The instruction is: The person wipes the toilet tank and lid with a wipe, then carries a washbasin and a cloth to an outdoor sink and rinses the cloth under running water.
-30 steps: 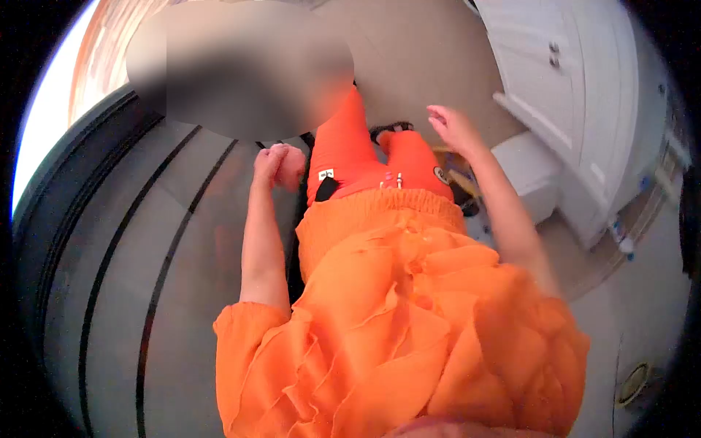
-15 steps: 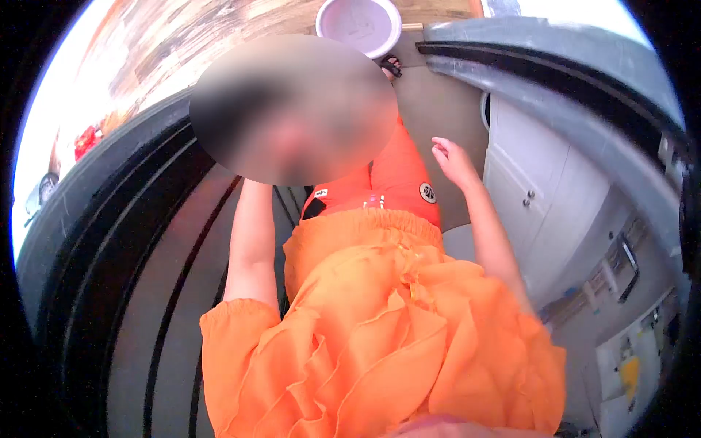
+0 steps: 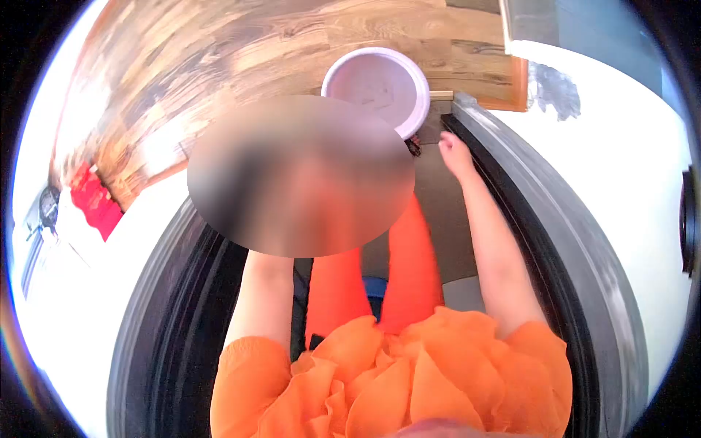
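My left arm [image 3: 270, 292] reaches forward, and a blurred oval covers its hand and whatever it may hold. On the right, my right hand [image 3: 456, 155] is held out beside the dark door frame, its fingers loosely curled together with nothing visible in them. Just beyond the oval, a round pale lilac basin [image 3: 422, 98] stands near the wooden floor's edge; its inside looks bare. A dark sandal [image 3: 415, 146] shows partly below the basin's rim.
A grey and black door frame [image 3: 540, 212] curves along the right, with another frame edge [image 3: 182, 292] on the left. Wood-look flooring [image 3: 292, 44] spreads ahead. A red item [image 3: 95, 201] lies far left. Grey floor [image 3: 438, 226] runs beside my orange-trousered legs.
I have moved forward through the doorway; the basin appears nearer and lower. The white cabinet on the right has left the view. My right hand's fingers look more curled.
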